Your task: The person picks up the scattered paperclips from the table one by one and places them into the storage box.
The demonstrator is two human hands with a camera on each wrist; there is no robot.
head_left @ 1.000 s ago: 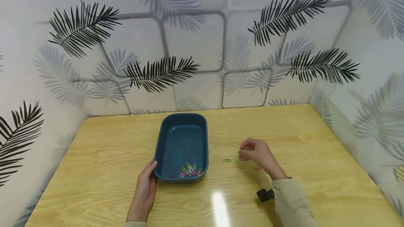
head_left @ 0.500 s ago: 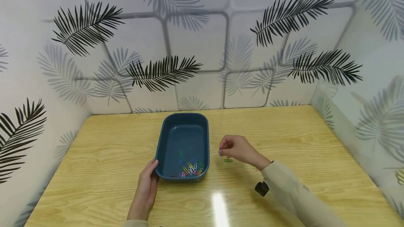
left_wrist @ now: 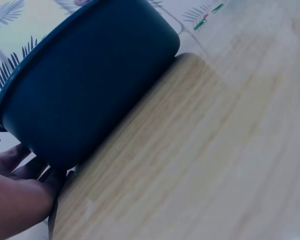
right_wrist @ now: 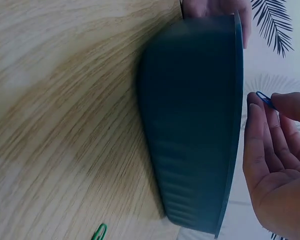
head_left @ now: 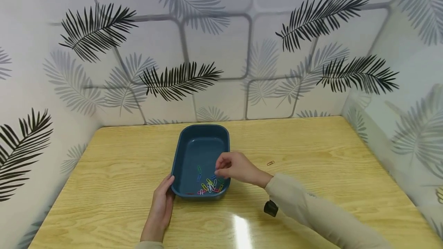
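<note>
A dark blue rectangular tray [head_left: 194, 126] stands on the table, with several coloured paper clips [head_left: 209, 184] gathered at its near end. My left hand [head_left: 161, 204] holds the tray's near left corner, thumb over the rim and fingers against the outer wall. Over the tray's right rim, my right hand [head_left: 238, 169] pinches a blue paper clip [right_wrist: 265, 99] between thumb and fingertips. A reddish paper clip [head_left: 270, 163] lies on the table to the right of that hand. In the right wrist view, a green paper clip [right_wrist: 99, 232] lies on the wood beside the tray.
The pale wooden table [head_left: 121, 156] backs onto a leaf-patterned wall [head_left: 221, 49], which also closes in on both sides. A small black device [head_left: 271, 208] sits under the right sleeve's cuff. Light glares on the table's near middle.
My right hand has moved left from the loose paper clips to over the tray, carrying the blue paper clip. My left hand has stayed on the tray's corner.
</note>
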